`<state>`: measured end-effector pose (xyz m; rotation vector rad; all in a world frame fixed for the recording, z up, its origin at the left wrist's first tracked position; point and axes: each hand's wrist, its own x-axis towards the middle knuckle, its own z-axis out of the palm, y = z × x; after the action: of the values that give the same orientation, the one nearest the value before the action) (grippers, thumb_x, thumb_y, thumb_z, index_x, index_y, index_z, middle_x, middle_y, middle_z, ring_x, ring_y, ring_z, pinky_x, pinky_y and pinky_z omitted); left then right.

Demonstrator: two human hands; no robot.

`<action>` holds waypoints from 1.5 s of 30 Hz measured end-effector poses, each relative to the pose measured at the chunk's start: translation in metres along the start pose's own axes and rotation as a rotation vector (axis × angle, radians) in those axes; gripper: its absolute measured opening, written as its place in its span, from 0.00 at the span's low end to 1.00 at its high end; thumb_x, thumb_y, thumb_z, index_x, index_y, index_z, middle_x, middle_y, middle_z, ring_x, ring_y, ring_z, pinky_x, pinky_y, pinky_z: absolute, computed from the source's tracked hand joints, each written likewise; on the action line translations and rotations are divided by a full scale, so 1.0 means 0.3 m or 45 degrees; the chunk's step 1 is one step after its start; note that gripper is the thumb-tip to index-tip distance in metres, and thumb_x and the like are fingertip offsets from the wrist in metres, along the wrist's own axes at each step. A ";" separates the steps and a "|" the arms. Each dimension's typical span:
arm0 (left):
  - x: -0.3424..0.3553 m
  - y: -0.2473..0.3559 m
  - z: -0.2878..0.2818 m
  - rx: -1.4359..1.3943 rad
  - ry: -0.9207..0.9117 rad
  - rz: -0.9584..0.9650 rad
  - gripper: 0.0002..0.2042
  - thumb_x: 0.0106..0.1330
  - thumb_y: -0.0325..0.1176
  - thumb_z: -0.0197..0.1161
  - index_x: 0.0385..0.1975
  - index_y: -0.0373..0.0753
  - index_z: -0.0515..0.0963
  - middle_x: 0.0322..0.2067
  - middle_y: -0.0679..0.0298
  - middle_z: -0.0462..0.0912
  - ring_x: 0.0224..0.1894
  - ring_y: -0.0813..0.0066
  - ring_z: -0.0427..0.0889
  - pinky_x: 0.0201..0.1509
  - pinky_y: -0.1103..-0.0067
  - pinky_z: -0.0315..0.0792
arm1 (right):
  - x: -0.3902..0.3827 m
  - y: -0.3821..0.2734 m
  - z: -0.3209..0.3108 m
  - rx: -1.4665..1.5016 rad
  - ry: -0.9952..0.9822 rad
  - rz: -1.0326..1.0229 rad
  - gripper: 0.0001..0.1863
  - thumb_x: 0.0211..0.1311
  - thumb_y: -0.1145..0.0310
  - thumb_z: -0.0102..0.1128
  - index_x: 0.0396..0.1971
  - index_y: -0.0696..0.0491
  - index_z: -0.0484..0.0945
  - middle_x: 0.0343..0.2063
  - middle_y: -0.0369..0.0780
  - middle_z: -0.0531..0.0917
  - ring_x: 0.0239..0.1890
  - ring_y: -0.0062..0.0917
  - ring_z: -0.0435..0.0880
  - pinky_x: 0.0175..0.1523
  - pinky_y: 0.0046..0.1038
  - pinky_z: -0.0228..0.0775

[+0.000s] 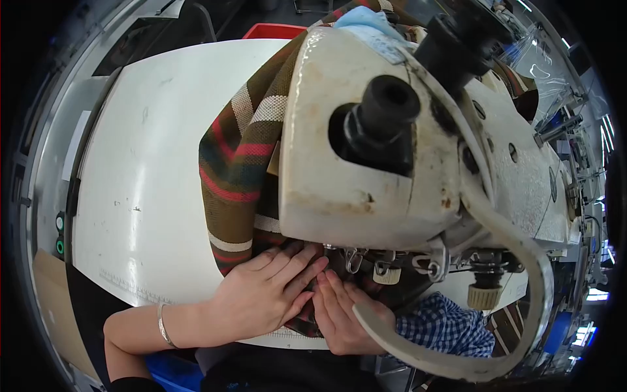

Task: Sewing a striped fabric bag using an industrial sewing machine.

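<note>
A plaid cloth (230, 185) in brown, green, red and white runs down beside the head of a white sewing machine (366, 196) and under it. My left hand (264, 291), with a silver bangle on the wrist, rests on the cloth just below the machine head, its fingers stretched out. Close to its right, my right hand (349, 315) lies on the cloth too, fingers extended toward the left fingertips and its thumb hidden. A blue checked sleeve (444, 326) covers my right forearm. The machine head hides the needle area.
A pale hose (539, 294) loops down from the machine past my right hand. Knurled knobs (484, 295) hang under the machine arm. The white table (150, 170) extends left, with a red bin (273, 30) beyond it. A light blue cloth (369, 27) lies on the machine top.
</note>
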<state>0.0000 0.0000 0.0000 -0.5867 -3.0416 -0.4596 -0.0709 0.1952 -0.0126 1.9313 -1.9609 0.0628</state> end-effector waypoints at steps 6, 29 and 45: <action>-0.024 -0.073 -0.015 0.068 0.131 0.109 0.20 0.62 0.37 0.57 0.48 0.27 0.76 0.51 0.53 0.76 0.51 0.64 0.76 0.55 0.75 0.69 | 0.043 -0.035 0.060 0.112 0.121 0.115 0.11 0.45 0.71 0.57 0.29 0.62 0.81 0.32 0.47 0.84 0.42 0.34 0.85 0.42 0.26 0.76; 0.048 -0.072 -0.050 -0.019 0.259 0.103 0.16 0.57 0.32 0.61 0.41 0.27 0.80 0.41 0.57 0.80 0.44 0.65 0.78 0.50 0.74 0.72 | 0.042 0.016 0.023 0.066 -0.073 0.167 0.14 0.45 0.72 0.56 0.32 0.62 0.81 0.35 0.47 0.84 0.43 0.33 0.84 0.45 0.25 0.74; 0.094 -0.134 -0.023 -0.042 0.367 0.124 0.09 0.53 0.31 0.64 0.31 0.33 0.81 0.33 0.60 0.78 0.38 0.63 0.77 0.44 0.73 0.71 | 0.045 0.003 0.109 0.039 0.102 0.430 0.14 0.48 0.72 0.57 0.34 0.62 0.81 0.35 0.46 0.83 0.41 0.33 0.82 0.49 0.34 0.73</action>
<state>-0.0411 -0.0274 -0.0029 -0.6077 -2.7250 -0.5394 -0.0794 0.1727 -0.0387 1.5693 -2.2199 0.2579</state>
